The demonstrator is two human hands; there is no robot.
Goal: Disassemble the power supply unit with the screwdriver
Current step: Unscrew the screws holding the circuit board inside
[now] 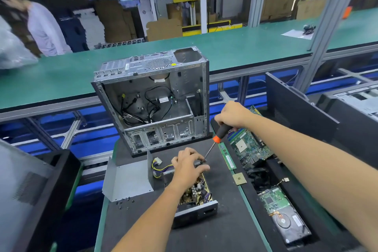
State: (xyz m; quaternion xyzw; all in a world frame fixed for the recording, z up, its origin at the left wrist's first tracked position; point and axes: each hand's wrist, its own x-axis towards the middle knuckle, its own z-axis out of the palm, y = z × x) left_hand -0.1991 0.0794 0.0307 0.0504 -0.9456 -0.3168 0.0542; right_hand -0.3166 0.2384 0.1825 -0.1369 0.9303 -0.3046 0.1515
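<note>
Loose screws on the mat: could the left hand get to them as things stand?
Probably yes. The screws lie bare beside the metal cover, nothing over them; but the left hand would first have to leave the power supply.

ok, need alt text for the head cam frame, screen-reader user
A person's right hand grips an orange-and-black screwdriver, its tip at the far edge of an opened power supply unit that the left hand steadies on a dark mat. A gutted PC case stands behind; the removed PSU cover lies left.
</note>
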